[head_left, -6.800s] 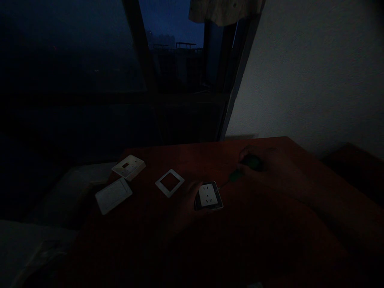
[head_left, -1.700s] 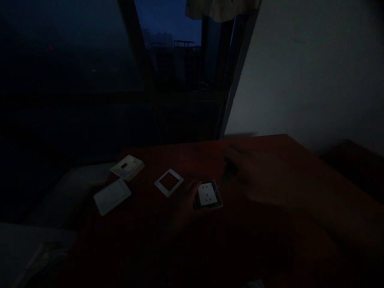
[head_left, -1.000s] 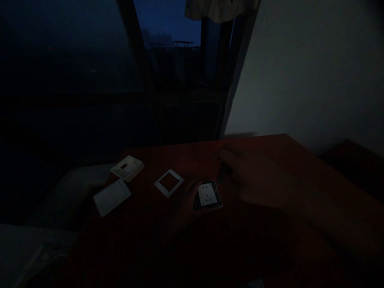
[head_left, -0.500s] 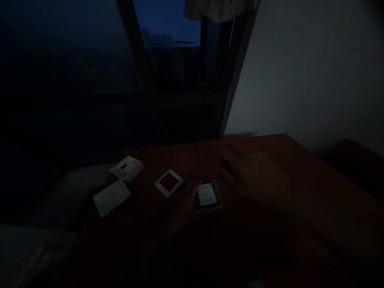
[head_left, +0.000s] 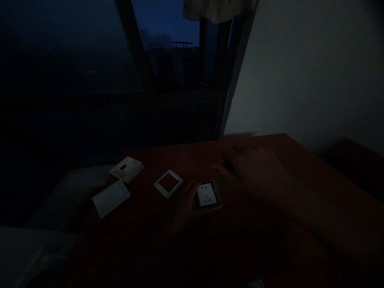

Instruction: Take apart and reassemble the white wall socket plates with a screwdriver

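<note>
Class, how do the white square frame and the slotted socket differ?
The frame has an open middle showing the table; the socket has a white slotted centre with a dark border. The frame lies untouched; the left hand grips the socket. Both are squarish.

"How does the right hand (head_left: 253, 168) look?"
"Bare, its edges softened by blur; the right forearm (head_left: 312, 210) is uncovered too."
"And the left hand (head_left: 186, 206)?"
"Bare as well, though darkness swallows most of its outline."
</note>
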Available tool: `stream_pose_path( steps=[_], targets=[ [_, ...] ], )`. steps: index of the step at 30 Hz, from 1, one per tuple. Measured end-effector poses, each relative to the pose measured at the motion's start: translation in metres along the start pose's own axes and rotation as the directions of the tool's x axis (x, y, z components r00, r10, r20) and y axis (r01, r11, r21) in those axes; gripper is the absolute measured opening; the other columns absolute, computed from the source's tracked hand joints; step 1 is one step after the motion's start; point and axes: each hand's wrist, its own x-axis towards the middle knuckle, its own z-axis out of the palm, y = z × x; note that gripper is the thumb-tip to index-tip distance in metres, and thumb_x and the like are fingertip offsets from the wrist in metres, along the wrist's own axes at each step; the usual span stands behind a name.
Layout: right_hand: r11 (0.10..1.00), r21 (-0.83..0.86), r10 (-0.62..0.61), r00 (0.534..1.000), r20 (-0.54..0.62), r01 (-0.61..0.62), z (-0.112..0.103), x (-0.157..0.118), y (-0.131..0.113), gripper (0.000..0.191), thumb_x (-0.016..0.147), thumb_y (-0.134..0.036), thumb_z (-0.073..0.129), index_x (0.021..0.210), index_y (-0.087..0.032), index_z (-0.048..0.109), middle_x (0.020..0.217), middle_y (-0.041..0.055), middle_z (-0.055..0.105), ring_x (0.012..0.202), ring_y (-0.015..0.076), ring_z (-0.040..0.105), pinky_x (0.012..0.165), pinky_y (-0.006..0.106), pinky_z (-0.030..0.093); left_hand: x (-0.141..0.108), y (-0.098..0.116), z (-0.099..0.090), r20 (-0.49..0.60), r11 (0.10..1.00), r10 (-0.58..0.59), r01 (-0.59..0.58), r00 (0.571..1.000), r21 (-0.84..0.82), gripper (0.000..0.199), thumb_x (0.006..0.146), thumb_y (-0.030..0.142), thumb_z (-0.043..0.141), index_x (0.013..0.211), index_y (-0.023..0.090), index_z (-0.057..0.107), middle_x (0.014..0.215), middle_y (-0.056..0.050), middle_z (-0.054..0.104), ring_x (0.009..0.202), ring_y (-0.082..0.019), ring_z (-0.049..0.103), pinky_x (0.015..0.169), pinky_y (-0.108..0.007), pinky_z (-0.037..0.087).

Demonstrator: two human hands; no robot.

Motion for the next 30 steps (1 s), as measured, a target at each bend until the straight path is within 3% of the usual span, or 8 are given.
stream_pose_path(
  steps=[5,10,15,18,20,22,26,30],
  targets=[
    [0.964,0.235,-0.135,0.991,0.020,0.127,0.0010,0.0009,0.0008,0.019,0.088,-0.025,0.048,0.106,-0.020,0.051,0.104,0.0067,0.065,0.078,0.0187,0.063,0.056,0.026,0.034,0.0001,0.0009,-0.0002,-0.004,1.000,-0.008,0.008,1.000,-0.001,0.079,0.071,0.050,0.074,0.138,0.024,0.040,0.141,-0.011,0.042,0.127,-0.032,0.043,0.104,-0.046,0.038],
    [0.999,0.039,0.012,1.000,0.014,-0.013,0.0035,0.0026,-0.0020,0.035,0.094,-0.047,0.037,0.102,-0.017,0.054,0.086,0.0093,0.068,0.067,0.0230,0.063,0.051,0.027,0.030,-0.0005,0.0002,-0.0001,-0.006,1.000,0.009,-0.009,1.000,0.011,0.079,0.072,0.054,0.072,0.138,0.024,0.039,0.142,-0.011,0.041,0.128,-0.032,0.041,0.105,-0.046,0.037],
    [0.957,0.259,-0.140,0.990,0.006,0.134,0.0028,0.0021,-0.0009,0.022,0.089,-0.025,0.046,0.109,-0.019,0.051,0.106,0.0076,0.065,0.082,0.0197,0.064,0.058,0.026,0.036,-0.0010,0.0020,-0.0004,-0.010,1.000,-0.005,0.005,1.000,0.003,0.078,0.073,0.048,0.074,0.139,0.024,0.039,0.143,-0.011,0.041,0.129,-0.031,0.041,0.105,-0.045,0.037],
    [0.985,0.153,-0.086,0.996,0.016,0.082,0.0044,0.0033,-0.0003,0.021,0.092,-0.034,0.043,0.103,-0.019,0.054,0.093,0.0077,0.068,0.073,0.0207,0.064,0.054,0.028,0.033,-0.0008,0.0031,-0.0013,-0.010,1.000,0.007,-0.007,1.000,-0.001,0.080,0.072,0.047,0.075,0.139,0.025,0.038,0.141,-0.010,0.042,0.128,-0.031,0.042,0.105,-0.045,0.038],
    [0.999,0.046,-0.010,1.000,0.017,0.010,0.0046,0.0038,-0.0007,0.031,0.094,-0.043,0.039,0.099,-0.018,0.056,0.083,0.0087,0.068,0.067,0.0226,0.063,0.052,0.028,0.030,-0.0006,0.0032,-0.0017,-0.012,1.000,0.009,-0.009,1.000,0.006,0.080,0.071,0.048,0.075,0.139,0.026,0.038,0.141,-0.010,0.043,0.127,-0.032,0.042,0.104,-0.046,0.038],
    [0.998,0.064,-0.008,1.000,0.010,0.007,0.0034,0.0033,-0.0011,0.030,0.093,-0.042,0.040,0.102,-0.018,0.056,0.088,0.0095,0.068,0.069,0.0228,0.063,0.052,0.029,0.031,-0.0004,0.0029,-0.0015,-0.019,1.000,0.019,-0.019,1.000,0.006,0.078,0.072,0.050,0.074,0.138,0.026,0.040,0.140,-0.009,0.043,0.126,-0.031,0.043,0.104,-0.046,0.038],
    [0.961,0.244,-0.133,0.991,0.011,0.126,0.0014,0.0022,-0.0018,0.029,0.088,-0.025,0.047,0.116,-0.020,0.050,0.108,0.0080,0.064,0.082,0.0198,0.063,0.059,0.027,0.037,-0.0005,0.0014,-0.0003,-0.026,1.000,0.025,-0.025,0.999,-0.003,0.078,0.072,0.052,0.073,0.138,0.027,0.039,0.139,-0.009,0.044,0.126,-0.030,0.043,0.104,-0.044,0.038],
    [0.994,0.102,-0.046,0.999,0.023,0.044,0.0062,0.0045,-0.0016,0.028,0.095,-0.038,0.040,0.109,-0.020,0.054,0.090,0.0077,0.066,0.069,0.0211,0.063,0.054,0.028,0.034,-0.0010,0.0020,-0.0002,-0.012,1.000,-0.006,0.006,1.000,0.002,0.080,0.072,0.052,0.073,0.139,0.026,0.038,0.140,-0.010,0.043,0.126,-0.032,0.042,0.103,-0.046,0.038]
  ],
)
